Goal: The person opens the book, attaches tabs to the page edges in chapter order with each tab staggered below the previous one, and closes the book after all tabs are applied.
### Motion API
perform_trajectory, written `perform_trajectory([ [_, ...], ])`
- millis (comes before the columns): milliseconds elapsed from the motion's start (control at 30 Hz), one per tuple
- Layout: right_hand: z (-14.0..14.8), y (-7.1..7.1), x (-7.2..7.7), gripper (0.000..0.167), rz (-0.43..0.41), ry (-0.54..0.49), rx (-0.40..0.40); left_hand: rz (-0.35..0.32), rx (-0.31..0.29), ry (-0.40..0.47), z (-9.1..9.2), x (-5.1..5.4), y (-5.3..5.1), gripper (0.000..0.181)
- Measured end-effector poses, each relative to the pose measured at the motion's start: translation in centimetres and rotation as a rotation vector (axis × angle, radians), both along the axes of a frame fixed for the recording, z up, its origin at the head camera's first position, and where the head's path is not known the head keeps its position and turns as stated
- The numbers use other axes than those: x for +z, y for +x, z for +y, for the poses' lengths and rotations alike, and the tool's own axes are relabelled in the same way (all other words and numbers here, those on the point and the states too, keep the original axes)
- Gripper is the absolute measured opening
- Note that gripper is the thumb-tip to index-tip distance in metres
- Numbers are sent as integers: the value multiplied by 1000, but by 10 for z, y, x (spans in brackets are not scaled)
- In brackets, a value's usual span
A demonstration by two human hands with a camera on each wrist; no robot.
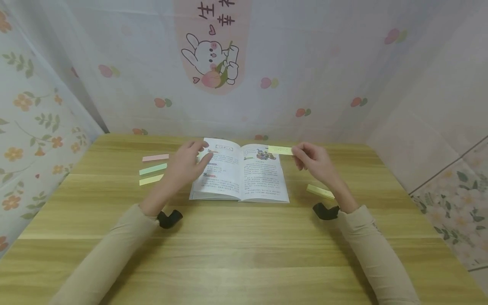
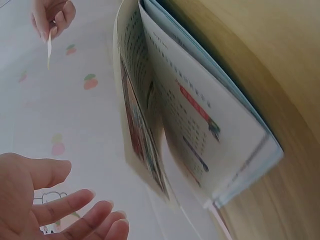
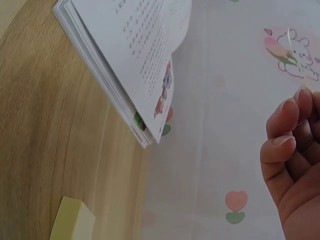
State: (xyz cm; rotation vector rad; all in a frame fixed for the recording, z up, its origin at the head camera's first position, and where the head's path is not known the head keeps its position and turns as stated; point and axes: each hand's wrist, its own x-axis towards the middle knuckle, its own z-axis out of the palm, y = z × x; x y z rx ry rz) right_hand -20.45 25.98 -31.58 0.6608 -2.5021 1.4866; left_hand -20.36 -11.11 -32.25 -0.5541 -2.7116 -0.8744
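Note:
An open book [image 1: 261,182] with printed pages and small coloured pictures lies on the table. Above its left page hovers my left hand [image 1: 187,163]; the left wrist view shows that hand's fingers [image 2: 75,202] spread and holding nothing. My right hand [image 1: 314,159] pinches one end of a yellow sticky note [image 1: 280,150] with faint writing, held over the upper right corner of the right page. From the left wrist view, the note appears nearly edge-on below the right hand [image 2: 55,17]. Most of the note is outside the right wrist view or too thin to make out.
Left of the book lie a pink strip [image 1: 155,157], a green strip [image 1: 152,169] and a yellow strip [image 1: 151,179], partly behind the left hand. A yellow sticky-note pad [image 1: 320,191] rests beneath the right wrist. Behind the table [image 1: 244,254] hangs a printed curtain [image 1: 324,63].

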Motion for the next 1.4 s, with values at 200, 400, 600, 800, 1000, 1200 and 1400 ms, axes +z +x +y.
perform_trajectory([
  [200, 3, -4, -3, 18, 4, -8, 6, -47, -6, -16, 14, 0, -2, 43],
  [400, 7, -8, -7, 20, 2, 20, -14, -82, -32, -17, 27, -1, -1, 42],
  [600, 8, -10, -4, 21, -17, 47, -22, -83, -39, -29, 39, -4, 1, 41],
  [800, 0, 3, 12, 22, -42, 77, -24, -72, -55, -53, 53, -8, 0, 40],
  [1000, 6, -4, 4, 22, -58, 104, -36, -81, -51, -78, 65, -11, 1, 38],
  [1200, 22, -24, -19, 26, -81, 105, -45, -60, -53, -95, 76, -16, 1, 37],
  [1400, 27, -28, -25, 32, -121, 122, -42, -43, -56, -124, 86, -19, 1, 37],
])
